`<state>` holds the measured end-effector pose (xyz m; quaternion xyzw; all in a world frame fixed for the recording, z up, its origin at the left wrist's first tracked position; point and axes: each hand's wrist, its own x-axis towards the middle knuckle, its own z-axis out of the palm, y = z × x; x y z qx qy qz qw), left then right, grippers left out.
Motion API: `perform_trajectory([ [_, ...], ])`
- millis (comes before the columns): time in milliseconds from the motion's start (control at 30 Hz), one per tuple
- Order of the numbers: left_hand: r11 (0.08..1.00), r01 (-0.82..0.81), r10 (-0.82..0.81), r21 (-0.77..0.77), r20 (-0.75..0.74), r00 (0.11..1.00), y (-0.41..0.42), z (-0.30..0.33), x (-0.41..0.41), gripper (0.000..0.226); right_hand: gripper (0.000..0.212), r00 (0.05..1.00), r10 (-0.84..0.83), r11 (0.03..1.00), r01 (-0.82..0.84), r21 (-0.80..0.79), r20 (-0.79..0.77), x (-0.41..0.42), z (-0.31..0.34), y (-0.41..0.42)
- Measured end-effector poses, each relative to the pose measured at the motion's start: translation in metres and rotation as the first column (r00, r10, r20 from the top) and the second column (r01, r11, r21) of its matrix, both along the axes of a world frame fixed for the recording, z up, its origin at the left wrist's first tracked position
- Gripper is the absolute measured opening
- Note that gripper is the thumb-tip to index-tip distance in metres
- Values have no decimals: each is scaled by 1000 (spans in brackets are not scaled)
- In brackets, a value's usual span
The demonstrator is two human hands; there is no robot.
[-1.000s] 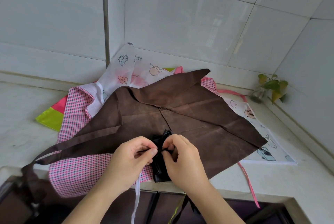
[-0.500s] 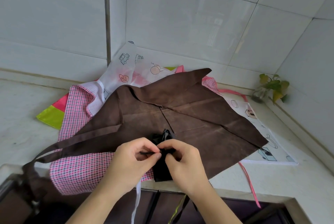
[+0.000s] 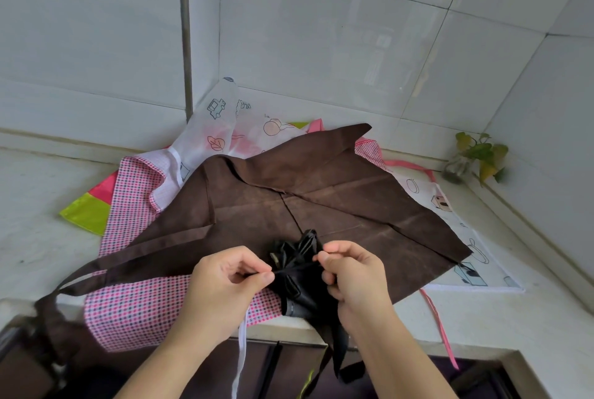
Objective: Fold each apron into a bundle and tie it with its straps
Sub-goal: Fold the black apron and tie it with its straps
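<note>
A black apron bundle (image 3: 297,270) lies near the counter's front edge, on top of a spread brown apron (image 3: 321,205). A thin black strap (image 3: 295,268) runs taut across the bundle. My left hand (image 3: 225,283) pinches one end of it between thumb and forefinger. My right hand (image 3: 353,273) pinches the other end, fingers curled. More black strap hangs below the counter edge. Under the brown apron lie a pink checked apron (image 3: 138,302), a white printed apron (image 3: 218,128) and a green and pink one (image 3: 86,209).
The pale counter (image 3: 38,237) sits in a tiled corner, with a vertical pipe (image 3: 185,38) at the back. A small leafy plant (image 3: 475,157) stands at the right wall. A brown strap (image 3: 106,270), a white strap (image 3: 241,357) and a pink strap (image 3: 440,331) hang over the front edge.
My hands have moved apart, drawing the black strap taut across the bundle. Earlier they were close together at the knot.
</note>
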<state>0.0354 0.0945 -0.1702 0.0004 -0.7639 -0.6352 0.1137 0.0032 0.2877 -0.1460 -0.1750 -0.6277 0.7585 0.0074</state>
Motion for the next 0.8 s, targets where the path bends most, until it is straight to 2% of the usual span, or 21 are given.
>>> perform_trajectory([
  [200,996,-78,78,-48,-4,997,4,2,-4,26,27,984,-176,980,177,-90,18,-5,2,10],
  [333,993,-91,92,-74,0,996,3,-3,-7,30,30,984,-176,981,175,-83,-3,-1,-1,11],
  [400,991,-80,78,-111,-21,997,4,-6,-8,36,30,993,-107,994,108,0,-40,3,-3,14],
  [467,969,-72,55,-236,-76,996,7,-9,-9,38,32,996,9,983,7,182,-84,8,-3,20],
  [533,913,-50,2,-405,-116,993,10,-12,-9,33,33,984,154,910,-108,400,-85,11,-1,24],
  [633,799,-20,-55,-602,-106,993,12,-10,-10,24,40,958,288,720,-205,663,-16,14,2,28],
  [733,717,25,-99,-696,-67,993,16,1,-12,21,38,932,363,561,-204,803,-16,14,5,28],
  [800,672,60,-125,-738,-33,992,19,10,-12,15,23,904,425,455,-168,874,-48,12,6,27],
])
